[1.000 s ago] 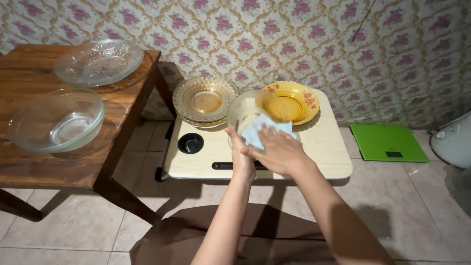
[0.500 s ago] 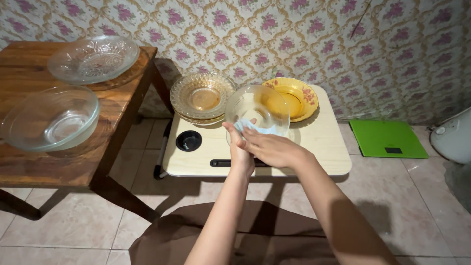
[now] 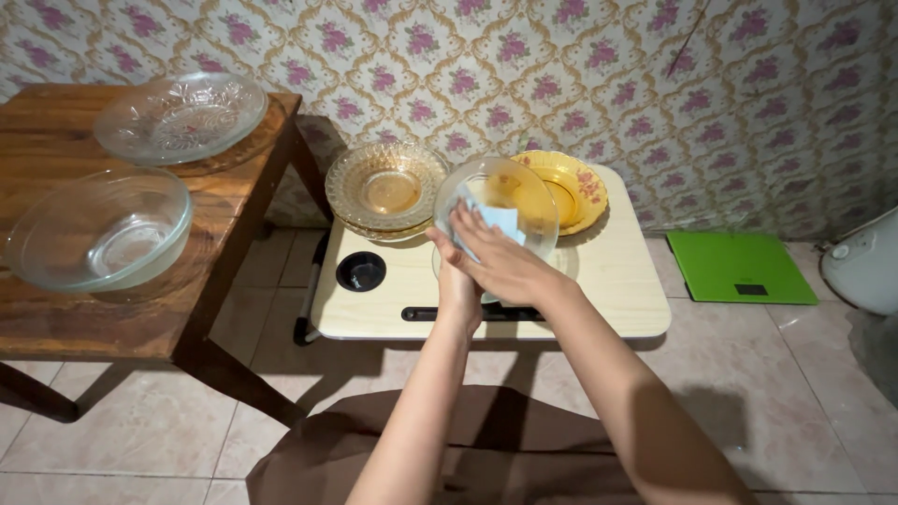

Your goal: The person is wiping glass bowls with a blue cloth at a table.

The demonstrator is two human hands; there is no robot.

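A clear glass bowl (image 3: 524,194) is held up on its side above the small cream folding table (image 3: 617,281). My left hand (image 3: 456,281) grips the bowl from below and behind. My right hand (image 3: 500,257) presses a light blue cloth (image 3: 494,221) against the inside of the bowl. Behind the bowl lie a yellow flowered plate (image 3: 575,187) and a stack of amber glass plates (image 3: 385,192).
A brown wooden table (image 3: 56,309) on the left carries a deep clear glass bowl (image 3: 98,229) and a shallow patterned glass bowl (image 3: 182,117). A green bathroom scale (image 3: 744,267) lies on the tiled floor at right, next to a white appliance (image 3: 865,266). Flowered wallpaper behind.
The bowl has been lifted off the cream table and tilted upright. The right hand with the cloth has shifted from the bowl's top to its inside.
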